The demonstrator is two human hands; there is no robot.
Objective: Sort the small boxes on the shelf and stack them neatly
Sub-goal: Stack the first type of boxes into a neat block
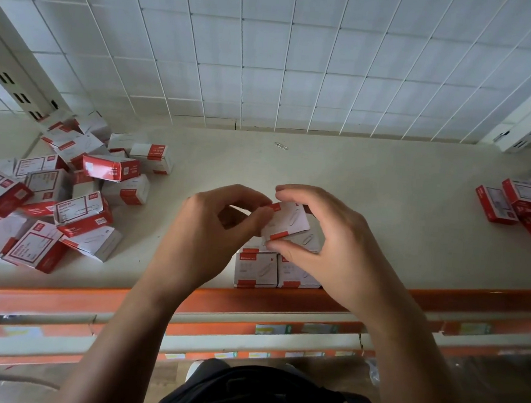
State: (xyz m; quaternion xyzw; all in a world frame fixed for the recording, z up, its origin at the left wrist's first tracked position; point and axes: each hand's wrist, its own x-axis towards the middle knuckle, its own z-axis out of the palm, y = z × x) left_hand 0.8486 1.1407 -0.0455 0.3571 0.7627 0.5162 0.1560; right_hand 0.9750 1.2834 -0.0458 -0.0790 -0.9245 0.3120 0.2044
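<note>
At the near edge of the shelf (384,210), behind its orange lip (59,296), two white-and-red boxes (257,270) are stood side by side. Just above them a small box (286,222) is held tilted: its left end is pinched by the curled fingers of the left hand (205,228), and its far and near edges are gripped by the right hand (337,238). A jumbled pile (51,203) is seen at the left, red boxes (518,202) at the right, and a paper clip (281,146) farther back.

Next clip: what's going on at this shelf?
A person holds a white-and-red box between the left hand and right hand, right over a small neat stack at the front edge of the shelf. A jumbled pile of similar boxes lies left; redder boxes sit far right.
</note>
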